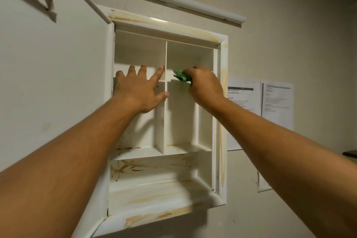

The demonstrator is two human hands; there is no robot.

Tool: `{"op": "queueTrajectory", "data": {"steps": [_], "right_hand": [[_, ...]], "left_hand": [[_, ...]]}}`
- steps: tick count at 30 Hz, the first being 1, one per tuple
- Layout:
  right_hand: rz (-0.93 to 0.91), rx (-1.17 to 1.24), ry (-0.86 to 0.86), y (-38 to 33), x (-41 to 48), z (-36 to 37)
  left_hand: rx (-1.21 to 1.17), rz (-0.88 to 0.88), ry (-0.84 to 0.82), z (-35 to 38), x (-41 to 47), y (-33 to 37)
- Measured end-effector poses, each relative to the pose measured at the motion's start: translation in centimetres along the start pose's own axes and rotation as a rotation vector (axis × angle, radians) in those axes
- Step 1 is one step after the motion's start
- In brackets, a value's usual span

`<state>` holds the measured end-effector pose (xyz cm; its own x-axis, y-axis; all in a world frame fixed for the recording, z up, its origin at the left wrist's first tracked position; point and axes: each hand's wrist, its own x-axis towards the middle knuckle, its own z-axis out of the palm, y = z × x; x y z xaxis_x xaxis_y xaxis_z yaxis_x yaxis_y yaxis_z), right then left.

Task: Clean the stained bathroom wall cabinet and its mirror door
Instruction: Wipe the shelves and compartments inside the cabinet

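Reaching into the open, orange-stained wall cabinet at centre of frame. Probably rigid but thin plastic: brace gently at the dividers. Pressing with left hand, fingers spread wide; clutching a soft green cloth in right hand, upper right compartment.

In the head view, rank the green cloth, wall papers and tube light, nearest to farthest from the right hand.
1. Green cloth, held in the right hand.
2. Papers, just right of it.
3. Tube light, above the cabinet.

Mostly hidden in right hand: green cloth; wall papers print unreadable; door cropped left.
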<state>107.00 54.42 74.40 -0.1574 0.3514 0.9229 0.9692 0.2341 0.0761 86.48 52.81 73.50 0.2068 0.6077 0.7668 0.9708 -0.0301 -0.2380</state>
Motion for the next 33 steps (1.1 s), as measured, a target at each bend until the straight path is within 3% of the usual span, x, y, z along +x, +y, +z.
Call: {"op": "queueTrajectory", "data": {"steps": [5,8,13,15,17,19,23,25,27,30,33], "right_hand": [[0.009,0.283,-0.175,-3.2,-7.9,6.9],[-0.017,0.377,-0.4,-3.5,-11.5,7.9],[-0.171,0.157,-0.795,-2.8,-9.4,5.2],[-0.21,-0.112,-0.855,-2.3,-8.5,3.6],[-0.227,-0.337,-0.857,-1.4,-8.3,2.8],[-0.197,-0.336,-0.853,-1.3,-8.5,3.4],[-0.067,0.15,-0.785,-4.7,-9.2,4.9],[-0.057,0.226,-0.765,-4.5,-9.3,5.2],[-0.075,0.109,-0.775,-2.2,-9.2,5.0],[-0.146,-0.253,-0.732,-0.4,-9.1,4.9],[-0.127,-0.115,-0.673,-3.7,-9.3,5.7]], "left_hand": [[0.012,-0.001,0.03,0.2,0.1,0.1],[0.006,0.002,0.054,0.6,0.0,0.2],[-0.003,-0.001,0.029,0.4,-0.2,0.2],[-0.017,-0.005,0.007,0.2,-0.1,0.1],[-0.023,-0.003,-0.004,0.1,0.0,0.1],[-0.014,0.0,-0.005,0.1,0.1,0.1],[-0.004,0.008,-0.011,0.1,0.3,0.0],[-0.003,0.01,-0.008,0.1,0.3,-0.1],[-0.001,0.021,-0.006,0.0,0.4,-0.2],[-0.011,0.02,-0.014,0.1,0.3,-0.2],[-0.015,0.007,-0.017,0.0,0.3,0.0]]}}
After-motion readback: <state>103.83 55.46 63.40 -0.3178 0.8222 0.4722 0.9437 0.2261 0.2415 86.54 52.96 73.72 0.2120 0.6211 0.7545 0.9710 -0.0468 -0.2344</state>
